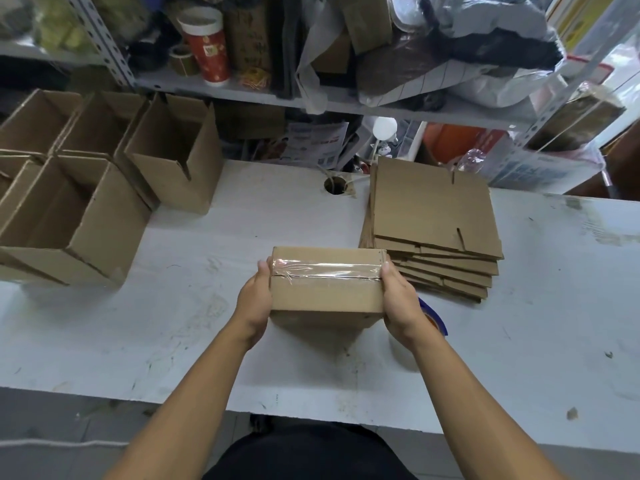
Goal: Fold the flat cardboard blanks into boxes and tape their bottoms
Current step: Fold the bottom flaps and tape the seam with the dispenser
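Observation:
A folded cardboard box [325,292] sits upside down at the middle of the white table [207,323], clear tape running along its bottom seam. My left hand [254,299] grips the box's left side, thumb on top beside the tape. My right hand [398,299] grips its right side in the same way. A stack of flat cardboard blanks [433,216] lies just right of and behind the box. A tape roll [434,322] with a blue rim peeks out behind my right wrist, mostly hidden.
Several open folded boxes [86,188] stand grouped at the table's left. A cable hole [335,185] sits at the table's back. A cluttered metal shelf [277,95] rises behind. The table's front edge is near my body.

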